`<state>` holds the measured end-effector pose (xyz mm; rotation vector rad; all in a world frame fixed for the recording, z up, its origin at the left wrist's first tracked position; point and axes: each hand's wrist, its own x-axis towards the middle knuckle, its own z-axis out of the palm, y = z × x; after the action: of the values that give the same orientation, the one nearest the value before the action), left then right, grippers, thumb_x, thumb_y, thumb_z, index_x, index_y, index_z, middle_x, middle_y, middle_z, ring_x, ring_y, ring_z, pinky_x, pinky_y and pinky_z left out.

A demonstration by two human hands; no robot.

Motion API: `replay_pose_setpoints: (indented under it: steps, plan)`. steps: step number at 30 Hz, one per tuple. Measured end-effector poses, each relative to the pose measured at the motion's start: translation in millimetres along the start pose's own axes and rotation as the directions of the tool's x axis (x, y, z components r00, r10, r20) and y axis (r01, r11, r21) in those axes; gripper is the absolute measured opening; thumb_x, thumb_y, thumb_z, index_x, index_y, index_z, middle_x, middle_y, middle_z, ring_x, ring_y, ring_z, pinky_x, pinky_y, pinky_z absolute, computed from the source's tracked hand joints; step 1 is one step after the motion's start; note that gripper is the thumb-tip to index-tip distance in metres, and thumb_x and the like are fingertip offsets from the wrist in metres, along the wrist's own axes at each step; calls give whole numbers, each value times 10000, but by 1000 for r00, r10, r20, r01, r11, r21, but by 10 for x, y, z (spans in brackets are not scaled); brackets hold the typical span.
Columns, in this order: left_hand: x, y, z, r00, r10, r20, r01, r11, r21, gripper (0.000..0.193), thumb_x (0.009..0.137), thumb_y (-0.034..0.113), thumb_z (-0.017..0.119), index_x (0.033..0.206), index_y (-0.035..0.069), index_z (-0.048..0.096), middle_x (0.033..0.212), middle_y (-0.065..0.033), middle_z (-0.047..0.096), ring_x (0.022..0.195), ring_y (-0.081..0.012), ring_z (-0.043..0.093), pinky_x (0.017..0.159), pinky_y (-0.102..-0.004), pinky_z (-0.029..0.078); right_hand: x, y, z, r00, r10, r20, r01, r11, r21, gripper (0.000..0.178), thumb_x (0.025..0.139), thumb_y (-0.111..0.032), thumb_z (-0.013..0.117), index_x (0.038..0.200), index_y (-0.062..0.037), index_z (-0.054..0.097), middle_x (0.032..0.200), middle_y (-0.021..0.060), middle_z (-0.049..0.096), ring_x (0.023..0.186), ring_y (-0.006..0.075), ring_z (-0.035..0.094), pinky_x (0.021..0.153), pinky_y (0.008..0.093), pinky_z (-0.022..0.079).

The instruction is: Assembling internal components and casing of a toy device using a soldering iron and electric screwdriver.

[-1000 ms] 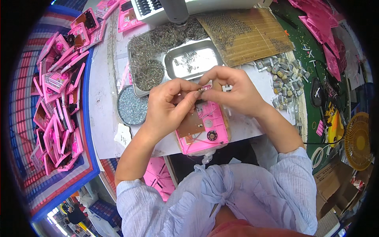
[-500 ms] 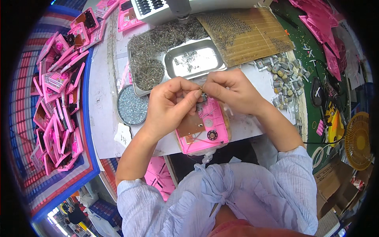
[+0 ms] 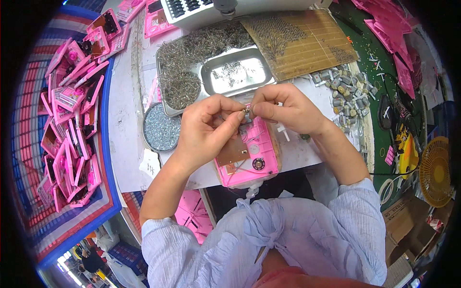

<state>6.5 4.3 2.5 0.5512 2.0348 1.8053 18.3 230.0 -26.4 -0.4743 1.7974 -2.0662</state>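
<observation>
A pink plastic housing (image 3: pixel 265 144) lies before me, holding a brown circuit board (image 3: pixel 232 151) and a small round black part (image 3: pixel 258 163). At its far end, a small metal motor (image 3: pixel 248 116) shows between my fingertips. My left hand (image 3: pixel 210 124) is closed, thumb and forefinger pinched at the motor. My right hand (image 3: pixel 292 109) is closed too, with thumb and forefinger together just right of the motor's end; whatever is between them is too small to name. Below that hand a white T-shaped piece (image 3: pixel 284 132) shows; whether the hand holds it, I cannot tell.
Beyond my hands stand a metal tray (image 3: pixel 206 91) of small screws and a cardboard sheet (image 3: pixel 307 43) with more on it. A round dish (image 3: pixel 162 127) of tiny metal parts sits left. Small motors (image 3: pixel 348 98) lie right. Pink housings (image 3: pixel 72 115) fill the far-left container.
My right hand has shifted slightly right, its fingertips drawing a little away from the left ones. The white T-shaped piece shows more fully. My left hand has barely moved.
</observation>
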Motion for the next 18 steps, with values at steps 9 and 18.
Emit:
replay_pose_setpoints:
  steps: [9, 18]
  plan:
    - [51, -24, -23, 936, 349, 44, -332, 838, 433, 116, 883, 23, 710, 984, -21, 674, 818, -66, 685, 656, -91, 649, 580, -229, 525, 7, -25, 35, 996, 84, -33, -84, 996, 1, 312, 1011, -272, 612, 939, 19, 697, 814, 8, 659, 775, 74, 560, 705, 265, 466]
    - [-25, -68, -81, 983, -150, 105, 166, 972, -166, 138, 974, 113, 664, 994, -22, 648, 812, -59, 684, 616, -75, 607, 544, -222, 500, 38, 18, 34, 969, -245, 19, 234, 893, -385, 114, 930, -119, 680, 933, -8, 656, 761, 38, 629, 678, 125, 576, 618, 282, 462]
